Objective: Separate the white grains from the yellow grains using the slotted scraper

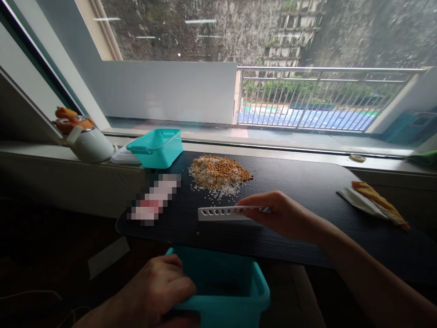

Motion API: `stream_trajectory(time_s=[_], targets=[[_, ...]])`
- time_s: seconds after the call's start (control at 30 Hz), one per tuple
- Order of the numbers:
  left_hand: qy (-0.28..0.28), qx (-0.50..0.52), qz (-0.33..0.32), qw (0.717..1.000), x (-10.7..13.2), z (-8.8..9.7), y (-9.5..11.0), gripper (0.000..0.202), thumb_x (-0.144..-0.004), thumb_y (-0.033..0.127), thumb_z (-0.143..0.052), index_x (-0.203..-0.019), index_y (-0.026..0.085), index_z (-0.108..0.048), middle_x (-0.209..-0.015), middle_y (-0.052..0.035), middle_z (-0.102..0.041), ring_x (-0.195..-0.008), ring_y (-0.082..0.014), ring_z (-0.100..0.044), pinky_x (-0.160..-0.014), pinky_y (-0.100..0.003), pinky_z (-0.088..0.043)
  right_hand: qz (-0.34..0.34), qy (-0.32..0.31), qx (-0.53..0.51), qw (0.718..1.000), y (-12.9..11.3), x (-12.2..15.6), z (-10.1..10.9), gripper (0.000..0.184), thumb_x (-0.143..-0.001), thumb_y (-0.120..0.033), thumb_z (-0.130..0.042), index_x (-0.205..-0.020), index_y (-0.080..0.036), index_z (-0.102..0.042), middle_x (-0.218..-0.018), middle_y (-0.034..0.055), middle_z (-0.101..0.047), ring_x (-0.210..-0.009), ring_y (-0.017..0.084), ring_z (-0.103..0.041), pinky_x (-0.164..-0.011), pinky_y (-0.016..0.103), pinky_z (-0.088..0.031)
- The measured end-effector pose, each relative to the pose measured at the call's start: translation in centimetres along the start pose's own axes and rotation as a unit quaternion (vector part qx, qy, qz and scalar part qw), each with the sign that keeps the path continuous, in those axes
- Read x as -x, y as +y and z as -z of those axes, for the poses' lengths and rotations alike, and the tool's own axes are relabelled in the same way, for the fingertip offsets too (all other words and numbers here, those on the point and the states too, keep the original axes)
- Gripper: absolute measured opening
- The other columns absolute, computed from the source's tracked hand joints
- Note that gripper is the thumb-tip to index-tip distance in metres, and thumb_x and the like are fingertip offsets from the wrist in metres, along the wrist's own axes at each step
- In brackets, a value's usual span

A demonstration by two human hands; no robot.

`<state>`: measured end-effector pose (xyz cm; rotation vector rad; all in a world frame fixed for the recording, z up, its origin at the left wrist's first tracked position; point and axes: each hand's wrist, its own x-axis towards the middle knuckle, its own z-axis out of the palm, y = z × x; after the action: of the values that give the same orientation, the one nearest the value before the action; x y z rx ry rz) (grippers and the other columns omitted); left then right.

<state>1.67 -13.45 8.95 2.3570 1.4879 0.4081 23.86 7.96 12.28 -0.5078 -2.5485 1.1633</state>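
My right hand (278, 215) is closed on a white slotted plastic piece (223, 212), held flat just above the black table (307, 205). Beyond it lies a pile of yellow beans mixed with white rice (218, 174). My left hand (160, 287) grips the near-left rim of a teal plastic bin (232, 291), held below the table's front edge. A second teal bin (157, 146) stands at the table's far left corner.
A white teapot-shaped container (89, 143) with an orange toy on top sits on the window ledge at left. A yellow cloth on white paper (373, 202) lies at the table's right. A blurred-out patch (154, 200) covers part of the table's left. A window with railing is behind.
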Motion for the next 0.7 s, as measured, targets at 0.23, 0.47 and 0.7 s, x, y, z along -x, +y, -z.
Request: stream_trajectory(time_s=[0.23,0.47,0.7], targets=[[0.023,-0.031,-0.017,0.999,0.8,0.4,-0.4,0.014,-0.090,0.031,-0.064,-0.083,0.020,-0.060,-0.072,0.0037,-0.066,-0.065,-0.0131,-0.062,-0.077,-0.023,-0.046,-0.019,-0.111,-0.030,0.993,-1.8,1.2,0.5,0.031,-0.092,-0.040,-0.055,-0.107,-0.022,-0.075,-0.088,0.0019,-0.075,-0.074,0.018,-0.065,-0.061,0.023,-0.049],[0.024,-0.032,-0.014,0.999,1.1,0.1,-0.5,0.018,-0.083,0.020,-0.069,-0.074,0.021,-0.053,-0.070,0.0080,-0.064,-0.069,-0.0101,-0.064,-0.085,-0.019,-0.043,-0.019,0.140,0.058,0.988,1.5,-2.0,2.4,0.037,-0.089,-0.043,-0.056,-0.110,-0.018,-0.075,-0.091,0.0051,-0.075,-0.076,0.020,-0.065,-0.067,0.030,-0.050],[0.007,-0.031,-0.042,0.999,1.1,-0.1,-1.1,0.013,-0.086,0.019,-0.065,-0.081,0.021,-0.052,-0.072,0.0067,-0.064,-0.069,-0.0110,-0.063,-0.088,-0.020,-0.044,-0.028,0.157,0.080,0.984,3.2,-4.0,2.8,0.035,-0.089,-0.042,-0.056,-0.106,-0.018,-0.075,-0.085,0.0036,-0.073,-0.072,0.018,-0.063,-0.066,0.030,-0.048]])
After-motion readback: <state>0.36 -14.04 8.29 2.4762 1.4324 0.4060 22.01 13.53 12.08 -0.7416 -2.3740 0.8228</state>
